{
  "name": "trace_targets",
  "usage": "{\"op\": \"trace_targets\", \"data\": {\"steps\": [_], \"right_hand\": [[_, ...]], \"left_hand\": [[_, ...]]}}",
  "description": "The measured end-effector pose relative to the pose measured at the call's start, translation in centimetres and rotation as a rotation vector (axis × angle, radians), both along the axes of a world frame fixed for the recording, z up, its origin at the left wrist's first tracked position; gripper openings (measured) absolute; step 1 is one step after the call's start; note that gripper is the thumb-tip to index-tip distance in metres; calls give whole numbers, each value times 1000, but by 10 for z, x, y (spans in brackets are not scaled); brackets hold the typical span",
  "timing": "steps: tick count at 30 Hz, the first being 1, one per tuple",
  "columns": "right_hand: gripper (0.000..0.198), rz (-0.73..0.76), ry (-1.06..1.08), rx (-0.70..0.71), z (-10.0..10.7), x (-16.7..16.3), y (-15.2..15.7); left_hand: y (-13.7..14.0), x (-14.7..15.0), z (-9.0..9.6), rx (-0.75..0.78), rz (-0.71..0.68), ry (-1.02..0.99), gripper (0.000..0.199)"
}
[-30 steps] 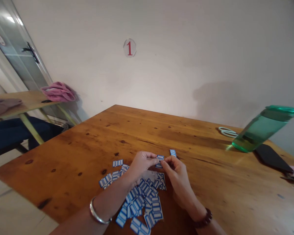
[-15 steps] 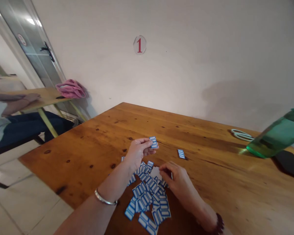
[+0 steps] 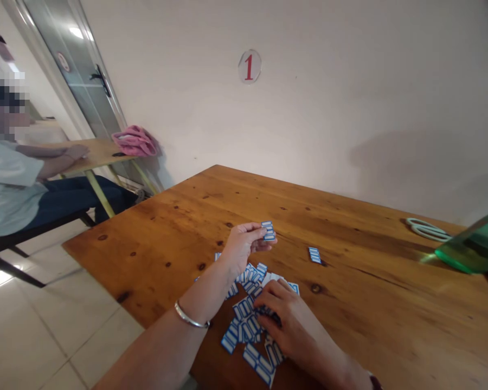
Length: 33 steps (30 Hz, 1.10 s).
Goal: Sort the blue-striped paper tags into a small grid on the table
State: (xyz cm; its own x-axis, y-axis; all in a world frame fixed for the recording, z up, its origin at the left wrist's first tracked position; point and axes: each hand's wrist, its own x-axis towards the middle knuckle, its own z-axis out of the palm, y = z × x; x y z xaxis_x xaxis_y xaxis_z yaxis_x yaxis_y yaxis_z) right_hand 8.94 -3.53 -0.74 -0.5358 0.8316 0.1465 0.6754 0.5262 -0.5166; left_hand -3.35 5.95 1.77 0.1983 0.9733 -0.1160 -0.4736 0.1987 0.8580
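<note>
My left hand [image 3: 241, 246] pinches a small stack of white label stickers [image 3: 268, 231] with blue borders, held up above the table. Under and around my right hand [image 3: 295, 314] lies a loose pile of the same blue-bordered labels [image 3: 244, 310]. The right fingers are bent down onto the pile, thumb and forefinger apart, and the hand hides part of it. One more label piece [image 3: 314, 255] lies by itself on the wood, to the right of the left hand.
The wooden table [image 3: 374, 303] reaches back to the wall. At the right are a green bottle [image 3: 477, 244] and a coiled white cable [image 3: 427, 229]. On the left, a person [image 3: 12, 179] sits at another table with a pink cloth [image 3: 135, 142] on it.
My right hand has come down and left onto the pile, its fingers spreading. The left hand still holds its labels. The view has turned a little left.
</note>
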Motion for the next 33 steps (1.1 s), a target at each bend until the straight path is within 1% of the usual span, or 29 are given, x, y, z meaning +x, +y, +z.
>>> {"op": "trace_targets", "data": {"steps": [5, 11, 16, 19, 24, 26, 30, 33], "right_hand": [[21, 46, -51, -48, 2, 0, -3], [19, 15, -89, 14, -2, 0, 0], [21, 31, -43, 34, -3, 0, 0], [20, 40, -66, 52, -2, -2, 0], [19, -81, -126, 116, -2, -4, 1], [19, -95, -115, 124, -2, -6, -1], [21, 23, -91, 102, 0, -15, -9], [25, 109, -161, 97, 5, -24, -12]], "left_hand": [[-1, 1, 2, -26, -1, 5, 6], [-2, 2, 3, -39, 2, 21, 8], [-1, 1, 3, -32, -3, 14, 9], [-1, 0, 2, -28, -3, 9, 9], [-1, 0, 2, -29, 1, 5, 6], [0, 0, 2, -32, 3, 3, 7], [0, -1, 2, -30, 8, 0, 8], [1, -2, 2, -16, 4, -8, 6]]}}
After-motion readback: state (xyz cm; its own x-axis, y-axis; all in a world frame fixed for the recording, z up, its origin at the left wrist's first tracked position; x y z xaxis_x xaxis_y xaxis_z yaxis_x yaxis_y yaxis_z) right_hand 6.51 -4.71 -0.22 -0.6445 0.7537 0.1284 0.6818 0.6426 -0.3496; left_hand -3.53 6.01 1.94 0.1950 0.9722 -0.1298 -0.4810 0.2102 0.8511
